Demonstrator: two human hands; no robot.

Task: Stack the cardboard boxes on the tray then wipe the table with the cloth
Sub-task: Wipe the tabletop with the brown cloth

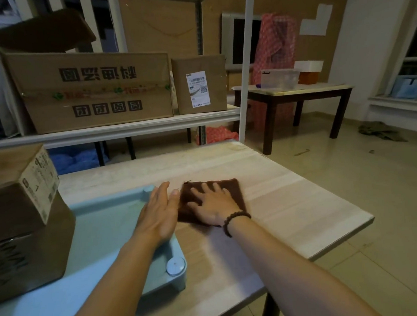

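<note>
A brown cloth (231,190) lies flat on the pale wooden table (290,201), just right of the light blue tray (102,228). My right hand (212,204) presses down on the cloth with fingers spread. My left hand (160,209) is flat and open, edge against the tray's right rim, beside the cloth. Two cardboard boxes stand stacked on the tray's left part: a smaller labelled box (21,184) on top of a larger one (30,256).
A white metal shelf (118,129) behind the table carries a large printed carton (93,89) and a smaller labelled carton (200,85). A dark-legged side table (296,93) with a clear bin stands at the back right. The table's right edge drops to tiled floor.
</note>
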